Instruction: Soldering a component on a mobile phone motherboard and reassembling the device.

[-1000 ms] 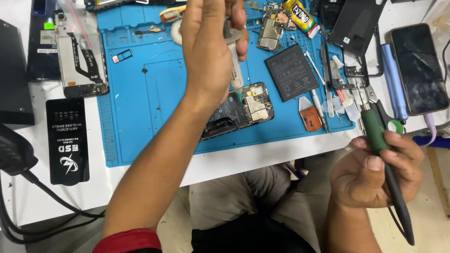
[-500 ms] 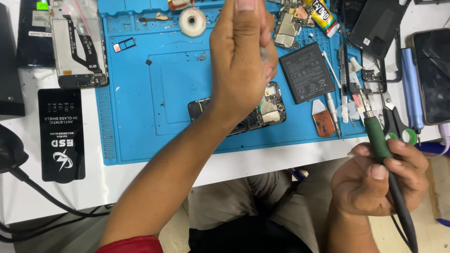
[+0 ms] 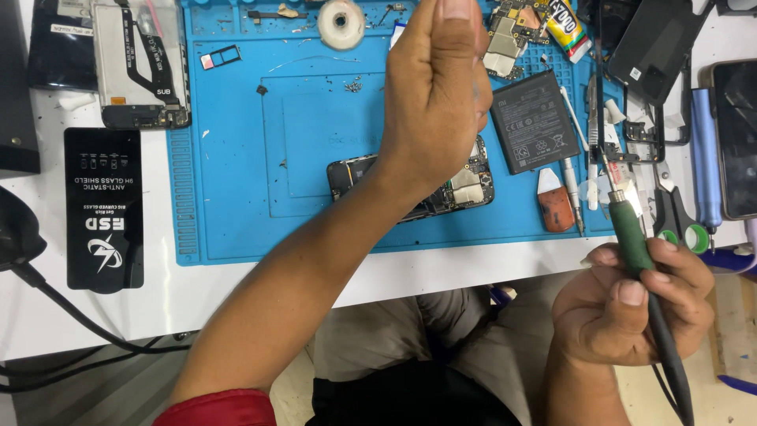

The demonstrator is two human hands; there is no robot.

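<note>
My left hand [image 3: 434, 102] is raised above the blue work mat [image 3: 260, 213], seen from its back, with the fingers pinched together. Whatever may be between them is hidden. Under it lies an opened phone [image 3: 355, 173] with its insides showing, partly covered by my wrist. My right hand [image 3: 623, 315] is off the table's front edge, gripping a green-handled soldering iron [image 3: 627, 233]. The iron's metal tip points up toward the mat's right edge, and its black cable trails down.
A black phone battery [image 3: 535, 122], a circuit board [image 3: 512, 28] and a glue tube [image 3: 564, 24] lie at the mat's upper right. A tape roll [image 3: 341, 24] sits at the top. A phone frame [image 3: 142, 63] and black flat package [image 3: 104, 209] lie left; scissors [image 3: 670, 213] and another phone [image 3: 737, 134] right.
My left hand has drifted rightward over the open phone, with the fingers staying pinched. My right hand keeps the soldering iron in nearly the same place. The view has shifted slightly.
</note>
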